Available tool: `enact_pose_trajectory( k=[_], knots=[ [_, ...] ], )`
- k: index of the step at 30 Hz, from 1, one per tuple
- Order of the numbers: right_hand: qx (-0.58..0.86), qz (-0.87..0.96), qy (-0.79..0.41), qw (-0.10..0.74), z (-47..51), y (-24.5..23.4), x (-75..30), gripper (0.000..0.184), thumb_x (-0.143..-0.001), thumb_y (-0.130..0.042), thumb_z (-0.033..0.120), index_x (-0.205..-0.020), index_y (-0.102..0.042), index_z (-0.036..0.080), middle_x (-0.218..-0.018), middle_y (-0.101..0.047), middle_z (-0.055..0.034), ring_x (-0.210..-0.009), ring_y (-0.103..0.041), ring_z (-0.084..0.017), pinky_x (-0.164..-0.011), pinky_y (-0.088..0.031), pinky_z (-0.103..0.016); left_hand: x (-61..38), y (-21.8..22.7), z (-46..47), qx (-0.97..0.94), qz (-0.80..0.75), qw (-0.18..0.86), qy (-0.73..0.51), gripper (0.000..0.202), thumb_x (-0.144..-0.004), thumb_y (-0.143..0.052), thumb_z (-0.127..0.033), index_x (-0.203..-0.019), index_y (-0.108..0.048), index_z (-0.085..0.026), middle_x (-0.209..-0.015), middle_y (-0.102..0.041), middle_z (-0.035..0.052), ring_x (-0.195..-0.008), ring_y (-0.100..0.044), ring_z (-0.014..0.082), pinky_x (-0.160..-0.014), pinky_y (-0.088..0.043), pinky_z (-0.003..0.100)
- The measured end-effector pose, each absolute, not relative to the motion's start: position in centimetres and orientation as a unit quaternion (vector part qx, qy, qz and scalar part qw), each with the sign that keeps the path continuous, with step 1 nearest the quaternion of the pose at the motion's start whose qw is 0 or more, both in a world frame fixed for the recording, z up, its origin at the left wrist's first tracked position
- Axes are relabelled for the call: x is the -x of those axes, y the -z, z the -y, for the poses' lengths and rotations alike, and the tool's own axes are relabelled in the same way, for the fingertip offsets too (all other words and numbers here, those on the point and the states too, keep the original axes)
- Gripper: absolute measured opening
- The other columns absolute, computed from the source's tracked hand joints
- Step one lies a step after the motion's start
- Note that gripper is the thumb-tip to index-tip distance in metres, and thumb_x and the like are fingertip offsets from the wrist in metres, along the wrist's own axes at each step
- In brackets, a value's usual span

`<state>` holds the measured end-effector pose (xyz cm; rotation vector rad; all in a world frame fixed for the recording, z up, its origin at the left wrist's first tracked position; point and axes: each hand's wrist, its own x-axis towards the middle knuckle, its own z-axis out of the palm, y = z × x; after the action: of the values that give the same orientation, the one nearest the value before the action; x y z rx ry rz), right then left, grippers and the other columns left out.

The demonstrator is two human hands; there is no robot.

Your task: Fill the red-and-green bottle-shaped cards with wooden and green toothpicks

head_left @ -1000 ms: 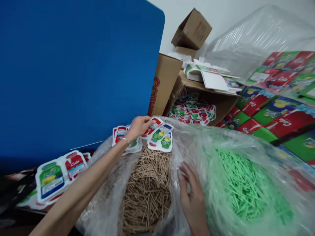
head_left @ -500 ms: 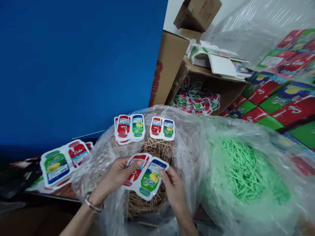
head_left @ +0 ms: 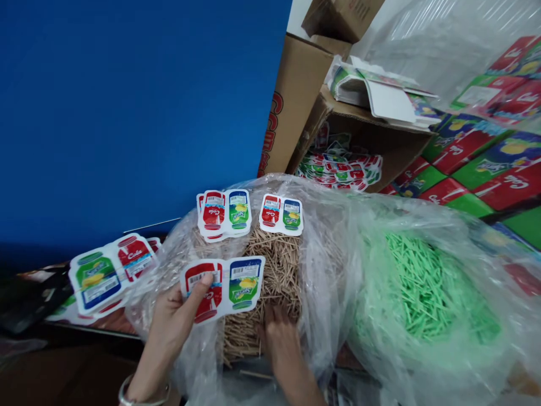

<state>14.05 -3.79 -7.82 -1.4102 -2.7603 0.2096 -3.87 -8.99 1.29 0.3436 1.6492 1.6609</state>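
Observation:
My left hand [head_left: 171, 324] holds a printed card [head_left: 228, 285] with a red cola bottle and a green lemon-drink bottle on it, thumb across the red half. My right hand [head_left: 281, 344] rests in the brown wooden sticks [head_left: 276, 270] inside a clear plastic bag [head_left: 321, 248]; whether it grips any sticks is hidden. Two more stacks of the same cards, a left stack [head_left: 224, 214] and a right stack [head_left: 281, 214], lie on the far side of the sticks.
A second clear bag holds green sticks [head_left: 426, 287] to the right. More cards [head_left: 107, 273] lie at the left. A blue panel [head_left: 135, 113] stands behind. An open cardboard box [head_left: 359, 146] with cards and printed red-green cartons [head_left: 486, 163] lie at the back right.
My left hand carried one card from the far stacks toward me. My right hand briefly held the card too, then let go and dropped into the brown sticks. The view tilted down.

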Motion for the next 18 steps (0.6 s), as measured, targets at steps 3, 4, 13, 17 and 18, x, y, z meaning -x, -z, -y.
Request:
enact_pose_trajectory(
  k=[3, 4, 13, 17, 18],
  knots=[
    [0.459, 0.885, -0.067, 0.030, 4.3, 8.6, -14.6, 0.046, -0.066, -0.045, -0.007, -0.102, -0.065, 0.014, -0.093, -0.071, -0.0116, -0.082, -0.068, -0.025, -0.068, -0.053, -0.031, 4.2, -0.8, 9.1, -0.121, -0.652, 0.376, -0.648, 0.030, -0.055, -0.083, -0.041, -0.067, -0.072, -0.016, -0.053, -0.072, -0.0007, -0.048, -0.067, 0.0194, -0.046, -0.056, 0.026],
    [0.464, 0.883, -0.064, 0.035, 4.3, 8.7, -14.8, 0.049, -0.065, -0.043, -0.008, -0.103, -0.065, 0.014, -0.093, -0.071, -0.0113, -0.083, -0.068, -0.025, -0.069, -0.053, -0.031, 4.3, -0.6, 9.2, -0.116, -0.653, 0.376, -0.648, 0.031, -0.055, -0.082, -0.042, -0.068, -0.072, -0.016, -0.053, -0.072, -0.0008, -0.048, -0.067, 0.0191, -0.046, -0.056, 0.025],
    [0.483, 0.863, -0.080, 0.125, 5.5, 13.3, -15.6, 0.041, -0.081, -0.040, 0.002, -0.114, -0.063, 0.011, -0.109, -0.066, -0.0201, -0.105, -0.060, -0.034, -0.087, -0.046, -0.051, 4.3, -0.2, 9.3, -0.111, -0.646, 0.395, -0.643, 0.029, -0.053, -0.084, -0.039, -0.065, -0.072, -0.016, -0.053, -0.071, -0.0012, -0.048, -0.066, 0.0179, -0.048, -0.056, 0.024],
    [0.437, 0.883, -0.041, 0.164, 7.0, 15.6, -16.3, 0.051, -0.080, -0.032, -0.004, -0.124, -0.055, 0.005, -0.127, -0.055, -0.0244, -0.119, -0.049, -0.038, -0.094, -0.039, -0.059, 4.3, -0.1, 9.4, -0.113, -0.650, 0.390, -0.642, 0.029, -0.056, -0.082, -0.041, -0.066, -0.072, -0.016, -0.054, -0.071, -0.0014, -0.048, -0.066, 0.0169, -0.046, -0.055, 0.022],
    [0.435, 0.884, -0.038, 0.166, 7.3, 15.7, -16.3, 0.053, -0.079, -0.032, -0.005, -0.126, -0.054, 0.004, -0.128, -0.054, -0.0250, -0.121, -0.048, -0.039, -0.095, -0.038, -0.059, 4.4, 0.0, 9.4, -0.112, -0.650, 0.392, -0.642, 0.029, -0.055, -0.083, -0.041, -0.066, -0.072, -0.016, -0.054, -0.072, -0.0013, -0.048, -0.066, 0.0171, -0.046, -0.055, 0.023]
  ],
)
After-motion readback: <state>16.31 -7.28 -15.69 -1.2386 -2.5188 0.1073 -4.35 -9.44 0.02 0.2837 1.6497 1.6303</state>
